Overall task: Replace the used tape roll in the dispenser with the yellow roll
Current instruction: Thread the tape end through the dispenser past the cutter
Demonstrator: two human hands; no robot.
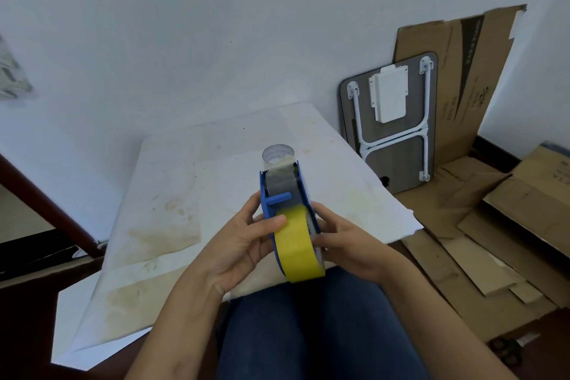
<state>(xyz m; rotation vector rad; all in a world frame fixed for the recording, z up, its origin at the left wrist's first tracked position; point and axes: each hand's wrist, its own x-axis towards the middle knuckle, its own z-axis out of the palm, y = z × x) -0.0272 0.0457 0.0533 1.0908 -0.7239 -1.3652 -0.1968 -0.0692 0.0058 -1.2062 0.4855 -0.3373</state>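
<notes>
A blue tape dispenser (267, 203) is held upright over my lap, its toothed end pointing away from me. The yellow roll (297, 247) sits inside its body, and a strip of tape runs forward over the front. My left hand (243, 241) grips the dispenser's left side, the thumb resting on the yellow roll. My right hand (345, 241) clasps the right side. Just beyond the dispenser, a nearly used clear tape roll (277, 154) stands on the white stained paper sheet (172, 210).
A folded grey table with white legs (391, 120) leans on the wall at right, with flattened cardboard (481, 225) behind and around it. Black scissors (505, 348) lie on the floor at lower right. A dark wooden post (46, 203) slants at left.
</notes>
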